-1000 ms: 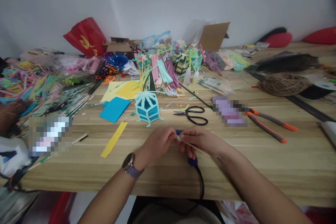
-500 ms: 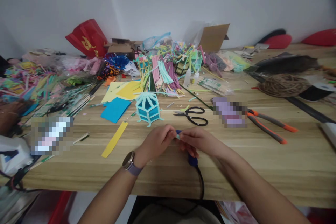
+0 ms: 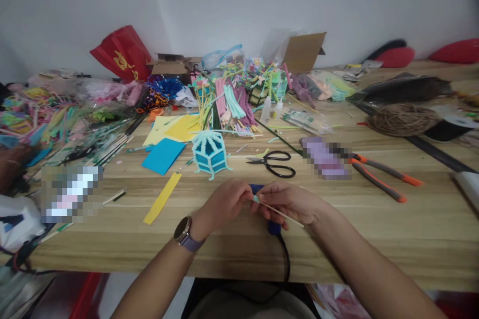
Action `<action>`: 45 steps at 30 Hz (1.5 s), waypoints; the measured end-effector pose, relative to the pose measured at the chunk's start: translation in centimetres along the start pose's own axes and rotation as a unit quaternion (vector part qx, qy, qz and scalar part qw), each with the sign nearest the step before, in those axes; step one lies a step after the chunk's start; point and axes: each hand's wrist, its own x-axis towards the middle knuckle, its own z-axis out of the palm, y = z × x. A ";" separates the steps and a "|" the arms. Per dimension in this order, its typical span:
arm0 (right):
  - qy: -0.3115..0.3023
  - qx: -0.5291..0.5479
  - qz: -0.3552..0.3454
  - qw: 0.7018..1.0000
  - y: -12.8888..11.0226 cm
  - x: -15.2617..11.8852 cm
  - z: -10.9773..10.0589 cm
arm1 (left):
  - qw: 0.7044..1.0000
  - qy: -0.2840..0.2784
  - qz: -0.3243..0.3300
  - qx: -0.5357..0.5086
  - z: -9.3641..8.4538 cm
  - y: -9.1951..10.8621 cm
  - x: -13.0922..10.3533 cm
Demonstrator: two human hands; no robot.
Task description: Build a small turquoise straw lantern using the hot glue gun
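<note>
In the head view, my left hand [image 3: 229,203], wearing a watch, pinches a small mint-green piece [image 3: 255,199], perhaps pipe cleaner. My right hand [image 3: 286,198] meets it fingertip to fingertip and grips a thin pale stick [image 3: 283,215] that slants down to the right. The stick's upper end touches or lies beside the mint piece; fingers hide which. Beneath my hands is a blue corded tool [image 3: 274,228], mostly covered, which looks like a glue gun. Just beyond stands a mint-and-blue lantern-shaped craft [image 3: 210,155]. Black-handled scissors [image 3: 279,163] lie to its right.
A yellow strip [image 3: 163,198] and blue sheets [image 3: 163,155] lie left of the lantern. Pliers [image 3: 381,179] and a blurred phone [image 3: 325,158] lie right. Bundled pipe cleaners [image 3: 232,102] crowd the back. Another person's hand [image 3: 11,159] shows at far left.
The pale stick now shows below my right hand, slanting down to the right; before, it was not visible. My right fingers have shifted slightly, and both hands stay close together.
</note>
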 end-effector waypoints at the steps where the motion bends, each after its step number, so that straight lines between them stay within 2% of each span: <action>1: -0.009 0.012 0.006 1.000 0.0 0.0 -0.1 | 1.000 0.001 0.004 0.001 0.0 0.0 -0.1; 8: -0.056 0.087 0.039 0.994 0.5 0.6 -0.6 | 1.000 0.000 0.021 0.000 -0.4 0.3 -0.2; 16: -0.095 0.118 0.008 0.988 1.0 0.6 0.3 | 0.996 0.031 0.075 -0.028 -0.7 0.3 -0.5; 21: -0.062 0.101 -0.008 0.993 1.0 0.6 0.7 | 0.994 0.041 0.093 -0.044 -0.8 0.3 -0.5; 26: 0.004 0.050 -0.022 0.998 0.7 0.6 0.7 | 0.998 0.016 0.042 -0.038 -0.7 0.0 -0.3; 29: 0.048 -0.013 -0.051 0.997 0.4 0.5 0.7 | 0.999 0.016 0.017 -0.039 -0.6 -0.2 -0.2; 31: 0.074 -0.083 -0.072 0.991 0.2 0.4 0.8 | 0.999 0.013 0.024 -0.026 -0.5 -0.3 -0.1; 35: 0.115 -0.236 -0.094 0.960 -0.3 0.4 0.4 | 0.998 0.026 0.038 0.030 -0.1 -0.6 0.1; 38: 0.155 -0.328 -0.122 0.924 -0.3 0.5 -0.1 | 0.996 0.051 0.021 0.069 0.2 -0.7 0.2; 41: 0.178 -0.403 -0.142 0.887 -0.2 0.6 -0.4 | 0.994 0.050 0.014 0.092 0.5 -0.8 0.3; 45: 0.215 -0.526 -0.180 0.803 0.0 0.8 0.0 | 0.991 0.013 0.013 0.131 0.9 -0.7 0.4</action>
